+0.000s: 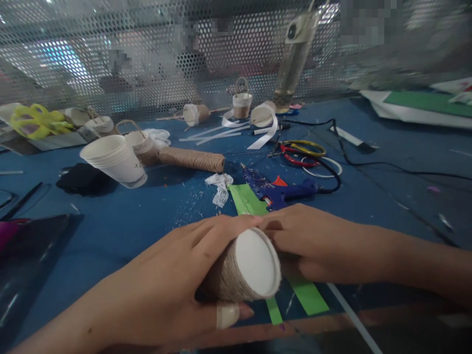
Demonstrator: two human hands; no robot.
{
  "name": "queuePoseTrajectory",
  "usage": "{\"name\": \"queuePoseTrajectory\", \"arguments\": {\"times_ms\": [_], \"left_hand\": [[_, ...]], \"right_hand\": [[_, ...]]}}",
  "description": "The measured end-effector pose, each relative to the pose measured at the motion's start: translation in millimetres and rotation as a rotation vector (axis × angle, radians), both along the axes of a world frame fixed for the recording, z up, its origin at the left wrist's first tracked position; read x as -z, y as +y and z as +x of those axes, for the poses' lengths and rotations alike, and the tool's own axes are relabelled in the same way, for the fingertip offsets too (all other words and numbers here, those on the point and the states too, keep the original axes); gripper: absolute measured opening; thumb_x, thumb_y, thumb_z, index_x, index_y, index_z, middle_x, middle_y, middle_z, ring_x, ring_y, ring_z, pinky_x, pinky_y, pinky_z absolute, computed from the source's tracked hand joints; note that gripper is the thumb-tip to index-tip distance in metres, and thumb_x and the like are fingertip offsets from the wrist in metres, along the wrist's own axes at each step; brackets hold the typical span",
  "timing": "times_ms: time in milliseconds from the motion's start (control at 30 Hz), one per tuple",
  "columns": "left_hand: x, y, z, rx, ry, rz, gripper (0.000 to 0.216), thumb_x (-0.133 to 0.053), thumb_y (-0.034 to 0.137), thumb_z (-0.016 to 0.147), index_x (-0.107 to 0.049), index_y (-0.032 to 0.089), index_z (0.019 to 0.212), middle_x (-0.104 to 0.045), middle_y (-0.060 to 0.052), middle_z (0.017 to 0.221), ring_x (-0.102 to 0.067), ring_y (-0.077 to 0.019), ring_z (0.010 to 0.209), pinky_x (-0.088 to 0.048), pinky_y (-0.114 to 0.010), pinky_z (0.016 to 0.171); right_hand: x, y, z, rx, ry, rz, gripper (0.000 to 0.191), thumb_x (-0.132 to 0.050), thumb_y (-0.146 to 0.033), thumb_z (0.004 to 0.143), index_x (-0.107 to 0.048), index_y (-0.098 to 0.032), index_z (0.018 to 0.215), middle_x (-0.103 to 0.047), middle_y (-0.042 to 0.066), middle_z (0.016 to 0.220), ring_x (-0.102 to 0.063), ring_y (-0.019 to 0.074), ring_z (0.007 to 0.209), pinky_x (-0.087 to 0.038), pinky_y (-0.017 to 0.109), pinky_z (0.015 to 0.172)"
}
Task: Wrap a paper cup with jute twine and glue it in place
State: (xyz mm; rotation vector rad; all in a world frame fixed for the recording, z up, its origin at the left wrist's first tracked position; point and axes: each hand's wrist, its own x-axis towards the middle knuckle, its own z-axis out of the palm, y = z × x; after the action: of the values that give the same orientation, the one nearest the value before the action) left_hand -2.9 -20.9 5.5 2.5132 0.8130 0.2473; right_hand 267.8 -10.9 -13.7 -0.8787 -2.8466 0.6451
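Note:
My left hand (173, 275) is wrapped round a paper cup covered in jute twine (243, 270), lying on its side with its white bottom facing me; the thumb, with a strip of tape on it, presses the cup from below. My right hand (317, 243) comes in from the right and its closed fingers press against the far side of the same cup. Under the cup lies a green paper strip (309, 297). Just beyond the hands rests a blue glue gun (280, 191) on the blue table (121, 216).
A stack of white paper cups (114, 160) and a spool of jute twine (191, 158) lie at left. Red and yellow scissors (300, 152), white ribbon (263, 135), small twine baskets (241, 101), a black cable (368, 164) and a perforated metal screen (147, 59) stand farther back.

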Motion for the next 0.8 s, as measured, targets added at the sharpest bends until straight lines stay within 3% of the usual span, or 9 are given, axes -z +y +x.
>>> {"name": "queuePoseTrajectory", "arguments": {"times_ms": [533,800], "left_hand": [[1.7,-0.1,-3.1,0.031,0.023,0.02,0.093,-0.079,0.031,0.09,-0.023,0.043,0.164,-0.061,-0.005,0.162,-0.069,-0.0343,0.136,-0.058,-0.048,0.113],[2.5,-1.5,-0.3,0.004,0.047,0.058,0.099,-0.082,0.032,0.088,-0.016,0.048,0.16,-0.062,-0.001,0.16,-0.071,-0.0298,0.132,-0.058,-0.044,0.113]], "right_hand": [[-0.4,-1.1,0.1,-0.013,-0.007,-0.013,0.018,-0.068,-0.02,0.1,-0.081,-0.01,0.107,-0.081,0.017,0.112,-0.078,0.0302,0.104,-0.062,0.041,0.089],[-1.9,0.2,-1.6,-0.017,-0.011,-0.009,0.017,-0.069,-0.018,0.099,-0.081,-0.009,0.108,-0.081,0.016,0.113,-0.078,0.0289,0.103,-0.061,0.04,0.089]]}}
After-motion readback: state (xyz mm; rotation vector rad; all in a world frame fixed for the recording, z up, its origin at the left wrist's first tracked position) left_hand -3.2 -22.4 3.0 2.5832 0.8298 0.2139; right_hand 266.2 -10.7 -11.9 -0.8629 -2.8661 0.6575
